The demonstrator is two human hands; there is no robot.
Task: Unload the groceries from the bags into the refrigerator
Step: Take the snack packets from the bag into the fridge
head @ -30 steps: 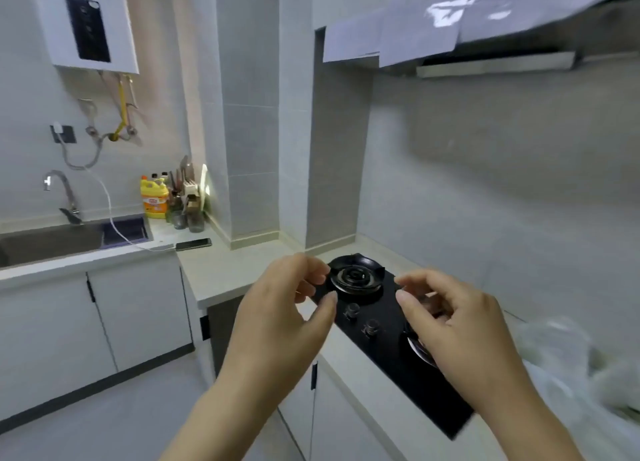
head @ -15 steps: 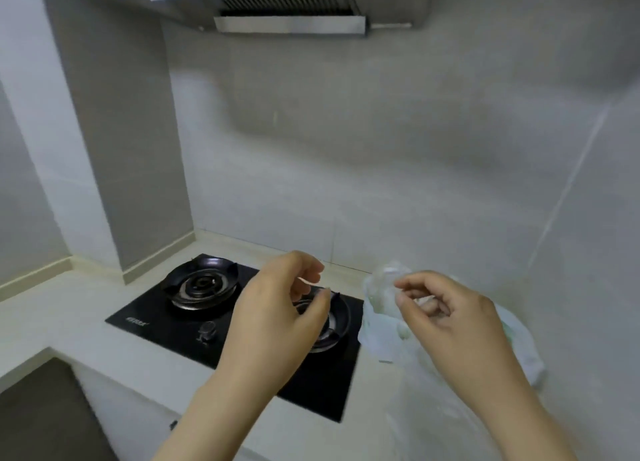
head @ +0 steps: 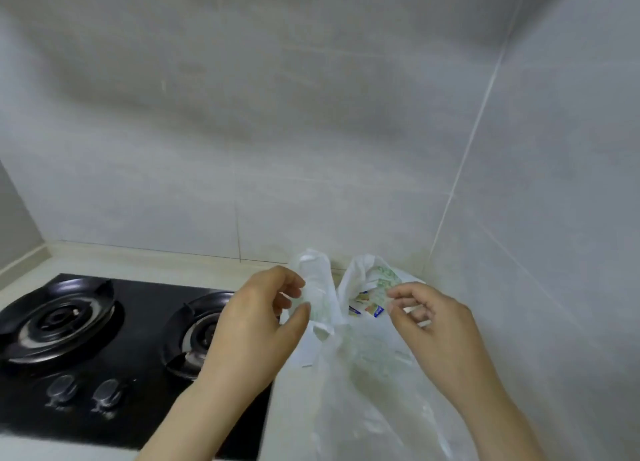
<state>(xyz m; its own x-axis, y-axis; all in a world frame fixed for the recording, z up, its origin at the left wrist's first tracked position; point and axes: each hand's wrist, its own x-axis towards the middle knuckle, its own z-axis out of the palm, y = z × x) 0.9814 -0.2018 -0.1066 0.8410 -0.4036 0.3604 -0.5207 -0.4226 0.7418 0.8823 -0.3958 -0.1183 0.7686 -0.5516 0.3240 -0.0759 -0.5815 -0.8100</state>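
Head view: white plastic bag (head: pixel 363 384) stands on the counter (head: pixel 214 265), in the corner where two grey tiled walls meet, mouth open at the top with two handle loops sticking up. Inside the mouth, small packets (head: pixel 367 304) with blue, orange and yellow print show; too blurred to tell what they are. Faint green print on the bag's right rim and on its front. Left hand (head: pixel 256 325) is at the bag's left handle, fingers curled, thumb and fingertips closed on the plastic of that loop. Right hand (head: pixel 440 332) is at the bag's right rim, fingers curled with the tips right at the plastic; whether they grip it or only touch, cannot tell, edge is blurred. Both forearms come in from the bottom edge, one on each side of the bag. Just left of the bag, touching or nearly so, is a black glass hob (head: pixel 145 367); its nearer burner (head: pixel 197 336) is partly hidden behind the left hand, the other burner sits further left. Two knobs (head: pixel 85 391) are on the hob's front, well left of the bag.
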